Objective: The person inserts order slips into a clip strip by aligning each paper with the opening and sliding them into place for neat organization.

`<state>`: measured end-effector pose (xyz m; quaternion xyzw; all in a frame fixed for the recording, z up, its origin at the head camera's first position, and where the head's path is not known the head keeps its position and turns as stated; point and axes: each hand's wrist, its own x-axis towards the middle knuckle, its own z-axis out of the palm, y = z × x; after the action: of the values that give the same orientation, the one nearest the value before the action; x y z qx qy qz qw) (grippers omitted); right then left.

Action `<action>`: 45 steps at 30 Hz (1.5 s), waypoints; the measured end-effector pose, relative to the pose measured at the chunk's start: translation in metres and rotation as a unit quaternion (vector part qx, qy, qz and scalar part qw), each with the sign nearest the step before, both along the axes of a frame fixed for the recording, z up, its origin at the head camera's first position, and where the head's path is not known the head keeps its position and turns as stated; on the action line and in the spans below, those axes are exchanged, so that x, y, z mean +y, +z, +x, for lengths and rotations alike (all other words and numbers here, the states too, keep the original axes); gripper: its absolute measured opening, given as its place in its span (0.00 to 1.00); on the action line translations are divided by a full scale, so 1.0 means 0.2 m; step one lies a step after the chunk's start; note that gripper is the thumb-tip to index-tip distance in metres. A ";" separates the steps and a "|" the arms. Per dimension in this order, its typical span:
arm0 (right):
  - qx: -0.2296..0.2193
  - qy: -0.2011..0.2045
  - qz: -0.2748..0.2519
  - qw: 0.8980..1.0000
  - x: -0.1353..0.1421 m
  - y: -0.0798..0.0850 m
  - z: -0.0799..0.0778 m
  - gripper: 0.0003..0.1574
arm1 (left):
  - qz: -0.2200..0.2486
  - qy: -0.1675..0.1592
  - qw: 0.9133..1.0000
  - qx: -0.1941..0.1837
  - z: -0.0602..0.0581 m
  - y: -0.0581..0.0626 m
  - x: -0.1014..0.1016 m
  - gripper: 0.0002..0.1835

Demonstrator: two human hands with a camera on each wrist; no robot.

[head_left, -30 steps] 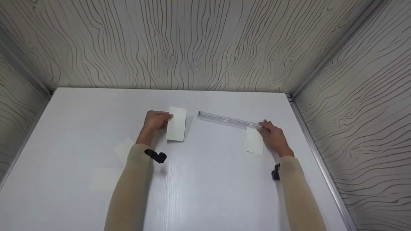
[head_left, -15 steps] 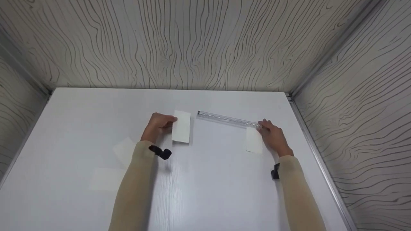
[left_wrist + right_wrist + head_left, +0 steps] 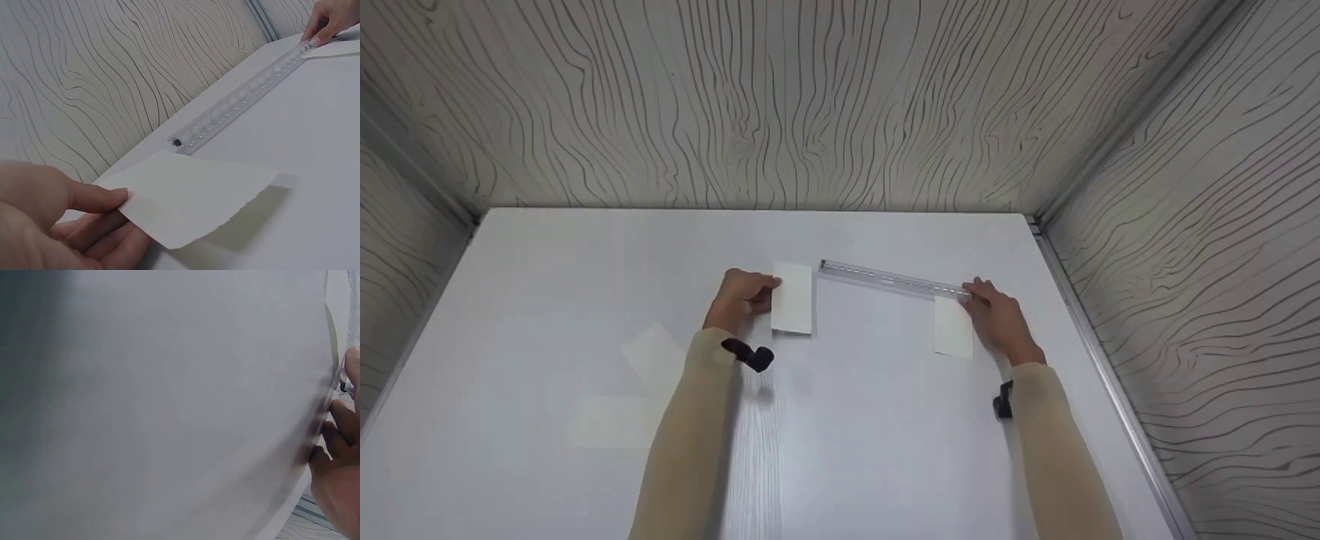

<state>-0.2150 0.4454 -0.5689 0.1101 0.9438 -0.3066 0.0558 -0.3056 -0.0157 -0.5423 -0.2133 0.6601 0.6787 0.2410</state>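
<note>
And here's the left hand, thumb and fingers pinching the left edge of a white paper piece! It's a plain, narrow rectangle, one edge visibly ragged in the left wrist view, held just above the white table with its shadow underneath. Just beyond, the clear ruler lies aslant, see-through, dark mark at its left end. Over at its far end, the right hand has thumb and fingers clamped on it, a second paper piece meeting the ruler there; whether those fingers grip that paper too, I can't tell. Compared with a second ago, the left hand and its paper have slid rightward and a touch nearer the person, now right beside the ruler's left end! Ruler and right hand have barely budged.
</note>
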 end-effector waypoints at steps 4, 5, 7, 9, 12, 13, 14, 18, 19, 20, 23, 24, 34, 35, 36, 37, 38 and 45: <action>-0.005 -0.001 0.002 1.000 0.00 0.00 0.00 0.36 | 0.005 0.007 1.000 -0.006 0.00 -0.01 0.02 0.14; -0.006 -0.001 0.002 1.000 0.00 0.00 0.00 0.36 | 0.009 0.011 1.000 -0.007 0.00 -0.01 0.02 0.13; -0.008 -0.003 0.001 1.000 0.00 0.01 0.00 0.36 | 0.015 0.017 1.000 -0.010 0.01 -0.01 0.03 0.13; -0.007 -0.003 -0.001 1.000 0.00 0.01 0.00 0.36 | 0.018 0.024 1.000 -0.008 0.01 -0.02 0.03 0.12; -0.006 -0.003 -0.003 1.000 0.00 0.01 0.01 0.36 | 0.021 0.031 0.999 -0.004 0.01 -0.02 0.05 0.10; -0.006 -0.003 -0.004 1.000 0.00 0.01 0.01 0.36 | 0.020 0.031 0.999 -0.003 0.01 -0.02 0.05 0.10; -0.005 -0.003 -0.003 1.000 0.00 0.01 0.01 0.36 | 0.019 0.031 0.999 -0.002 0.01 -0.02 0.05 0.09; -0.002 -0.001 -0.005 1.000 -0.01 0.02 0.00 0.35 | 0.010 0.029 1.000 -0.001 0.01 -0.03 0.06 0.12; -0.002 0.000 -0.005 1.000 -0.01 0.02 0.00 0.35 | 0.006 0.028 1.000 -0.002 0.01 -0.02 0.06 0.13; -0.002 0.001 -0.005 1.000 -0.01 0.02 0.00 0.34 | 0.002 0.027 1.000 -0.002 0.01 -0.02 0.06 0.15; -0.002 -0.001 -0.004 1.000 -0.01 0.03 0.00 0.34 | -0.006 0.026 1.000 0.002 0.00 -0.02 0.07 0.20; -0.002 -0.001 -0.003 1.000 -0.01 0.03 0.00 0.34 | -0.010 0.025 1.000 0.002 0.00 -0.02 0.08 0.22; 0.002 -0.004 -0.010 1.000 -0.01 0.04 0.01 0.36 | -0.040 0.021 0.999 0.007 -0.02 -0.02 0.13 0.28; 0.003 -0.004 -0.009 1.000 -0.01 0.04 0.01 0.35 | -0.042 0.021 0.999 0.006 -0.02 -0.02 0.13 0.28; 0.004 -0.004 -0.010 1.000 -0.01 0.04 0.01 0.35 | -0.043 0.021 0.999 0.006 -0.03 -0.03 0.13 0.29; 0.005 -0.003 -0.011 1.000 -0.01 0.03 0.01 0.35 | -0.045 0.022 0.999 0.007 -0.03 -0.03 0.14 0.29; 0.005 -0.004 -0.012 1.000 -0.01 0.03 0.01 0.35 | -0.049 0.022 0.999 0.007 -0.03 -0.03 0.14 0.29; -0.001 -0.013 -0.019 1.000 -0.02 0.01 0.01 0.36 | -0.064 0.010 0.998 0.013 -0.02 -0.04 0.15 0.23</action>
<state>-0.2135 0.4422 -0.5674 0.1212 0.9363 -0.3251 0.0547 -0.3098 0.0153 -0.5512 -0.2263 0.7033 0.6399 0.2115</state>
